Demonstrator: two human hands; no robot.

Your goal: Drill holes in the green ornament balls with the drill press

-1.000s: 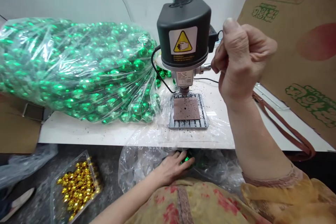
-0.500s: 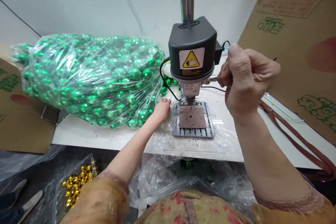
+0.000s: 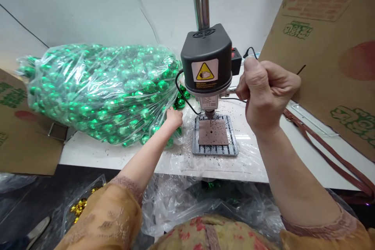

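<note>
My right hand (image 3: pixel 268 95) is closed in a fist at the end of the side lever (image 3: pixel 231 91) of a small black bench drill press (image 3: pixel 206 60). Under its chuck, a brown square plate (image 3: pixel 216 139) with a hole lies on the slotted metal base (image 3: pixel 233 149), sprinkled with dark shavings. Left of the base, my left hand (image 3: pixel 175 118) has its fingers curled beside the mouth of a clear bag (image 3: pixel 102 90) full of shiny green faceted balls. Loose green balls (image 3: pixel 181 102) lie just beyond it. Its fingertips are hidden, so anything in them cannot be made out.
Cardboard boxes stand at the left (image 3: pixel 26 133) and right (image 3: pixel 331 19). A brown strap (image 3: pixel 331 152) lies on the white table (image 3: pixel 96 155). Clear plastic sheeting (image 3: pixel 175 195) hangs over the front edge. Gold balls (image 3: pixel 78 208) sit low at the left, near another person's shoe (image 3: pixel 39 228).
My left hand has moved a little left and away from the drill base, toward the bag's mouth. My right hand stays on the lever. The view has shifted slightly.
</note>
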